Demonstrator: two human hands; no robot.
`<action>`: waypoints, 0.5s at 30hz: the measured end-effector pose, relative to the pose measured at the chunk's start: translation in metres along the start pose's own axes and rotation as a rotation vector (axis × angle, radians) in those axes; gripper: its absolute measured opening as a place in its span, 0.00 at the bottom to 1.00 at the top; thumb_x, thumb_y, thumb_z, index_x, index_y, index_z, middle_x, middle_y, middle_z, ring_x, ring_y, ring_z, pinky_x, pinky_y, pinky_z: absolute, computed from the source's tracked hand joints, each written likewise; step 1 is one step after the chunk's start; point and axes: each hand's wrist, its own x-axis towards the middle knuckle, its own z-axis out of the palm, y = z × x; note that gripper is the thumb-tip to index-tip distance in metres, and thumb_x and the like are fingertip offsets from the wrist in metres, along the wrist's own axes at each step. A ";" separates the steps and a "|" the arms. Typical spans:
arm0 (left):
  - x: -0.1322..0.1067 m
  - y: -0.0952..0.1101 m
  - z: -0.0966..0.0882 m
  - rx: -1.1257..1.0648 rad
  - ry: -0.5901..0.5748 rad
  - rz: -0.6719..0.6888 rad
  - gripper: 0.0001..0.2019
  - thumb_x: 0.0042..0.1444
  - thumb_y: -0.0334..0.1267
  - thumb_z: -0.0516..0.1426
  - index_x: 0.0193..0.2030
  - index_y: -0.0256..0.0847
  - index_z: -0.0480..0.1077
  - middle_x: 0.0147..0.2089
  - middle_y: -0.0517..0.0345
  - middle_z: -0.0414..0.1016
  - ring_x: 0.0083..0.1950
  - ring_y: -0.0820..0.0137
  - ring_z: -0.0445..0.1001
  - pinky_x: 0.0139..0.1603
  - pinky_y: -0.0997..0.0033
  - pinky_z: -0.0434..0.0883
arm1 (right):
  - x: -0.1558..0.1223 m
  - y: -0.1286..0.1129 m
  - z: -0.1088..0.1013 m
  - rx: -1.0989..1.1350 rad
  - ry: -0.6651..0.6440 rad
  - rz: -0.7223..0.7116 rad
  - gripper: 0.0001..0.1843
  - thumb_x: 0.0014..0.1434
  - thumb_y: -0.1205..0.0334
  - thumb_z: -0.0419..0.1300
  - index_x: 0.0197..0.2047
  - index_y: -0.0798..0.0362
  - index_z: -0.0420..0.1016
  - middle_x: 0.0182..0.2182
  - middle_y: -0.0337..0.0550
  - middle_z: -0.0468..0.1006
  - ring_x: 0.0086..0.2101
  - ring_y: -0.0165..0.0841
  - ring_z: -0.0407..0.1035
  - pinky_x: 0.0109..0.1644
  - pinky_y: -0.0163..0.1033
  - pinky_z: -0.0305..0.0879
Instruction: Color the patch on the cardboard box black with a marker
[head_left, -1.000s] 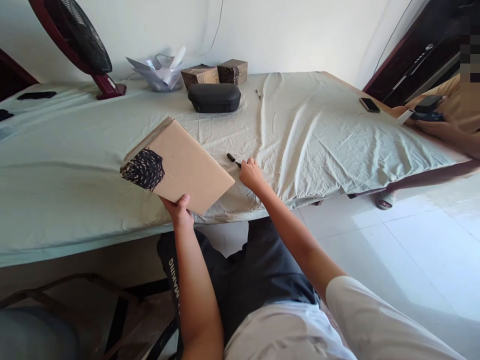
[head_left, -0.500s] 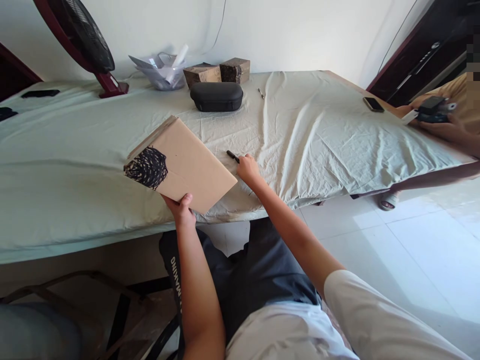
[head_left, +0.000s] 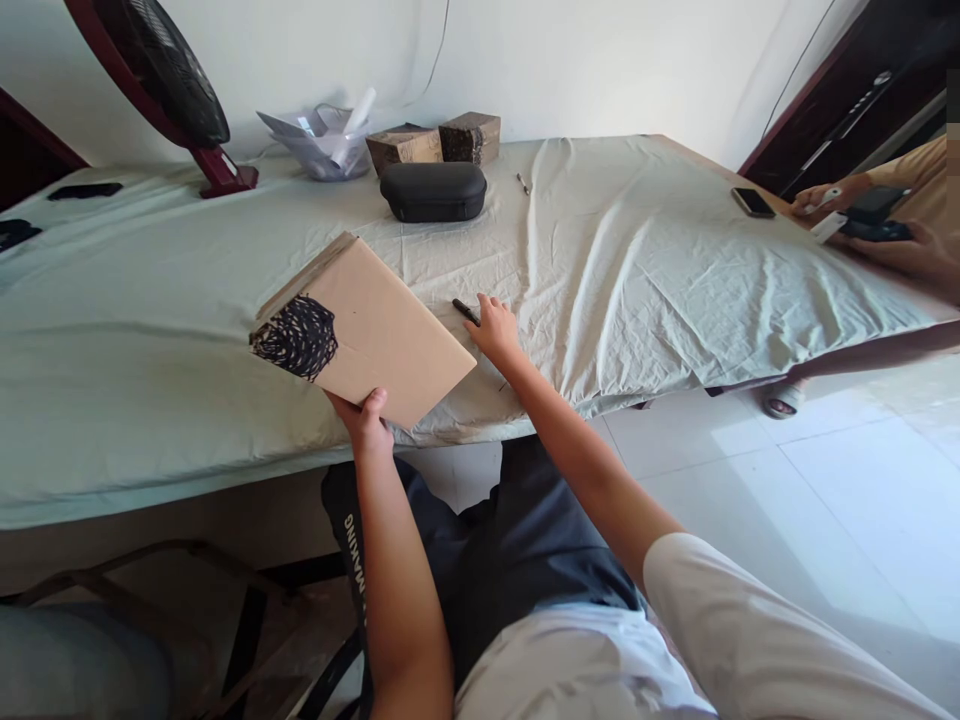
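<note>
My left hand [head_left: 365, 418] is closed on the near edge of a flat brown cardboard box [head_left: 390, 345] and holds it tilted over the table's front edge. A patch of black scribble [head_left: 296, 338] covers the box's left corner. My right hand [head_left: 495, 328] rests on the pale sheet [head_left: 637, 260] just right of the box. Its fingers are closed on one end of a black marker [head_left: 463, 310], whose other end pokes out to the left.
A black zip case [head_left: 433, 191], two wooden blocks [head_left: 435, 142], a bag of papers [head_left: 322, 140] and a red-based fan [head_left: 172, 80] stand at the back. A phone [head_left: 752, 202] lies far right, beside another person's hands [head_left: 862, 215] holding a dark device.
My right hand has slid a little forward and left over the marker. The box stays in my left hand. The other person's hands at the right have shifted.
</note>
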 end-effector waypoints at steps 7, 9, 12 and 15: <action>-0.005 -0.003 0.008 -0.040 -0.097 -0.050 0.62 0.44 0.65 0.72 0.86 0.55 0.59 0.76 0.41 0.75 0.78 0.42 0.76 0.78 0.40 0.74 | -0.055 0.019 -0.030 0.831 -0.396 -0.385 0.55 0.64 0.36 0.71 0.87 0.43 0.60 0.80 0.52 0.72 0.76 0.53 0.68 0.79 0.59 0.69; -0.006 -0.002 0.016 -0.040 -0.156 -0.062 0.60 0.47 0.70 0.72 0.85 0.57 0.61 0.76 0.43 0.75 0.79 0.45 0.75 0.78 0.44 0.74 | -0.066 0.025 -0.032 0.964 -0.495 -0.420 0.63 0.58 0.37 0.74 0.89 0.44 0.54 0.82 0.52 0.69 0.77 0.56 0.66 0.77 0.58 0.72; -0.001 0.002 0.021 0.079 -0.275 -0.003 0.53 0.52 0.78 0.68 0.79 0.53 0.71 0.75 0.43 0.76 0.80 0.45 0.73 0.82 0.45 0.69 | -0.076 0.033 -0.026 1.055 -0.435 -0.361 0.59 0.62 0.39 0.67 0.89 0.46 0.51 0.81 0.53 0.69 0.77 0.55 0.68 0.75 0.58 0.75; 0.013 0.013 0.019 0.459 -0.140 0.047 0.45 0.62 0.75 0.64 0.73 0.42 0.78 0.73 0.32 0.76 0.81 0.35 0.68 0.84 0.32 0.62 | -0.079 0.037 -0.010 0.861 -0.283 -0.295 0.61 0.66 0.39 0.65 0.91 0.44 0.39 0.84 0.53 0.62 0.79 0.53 0.64 0.77 0.59 0.73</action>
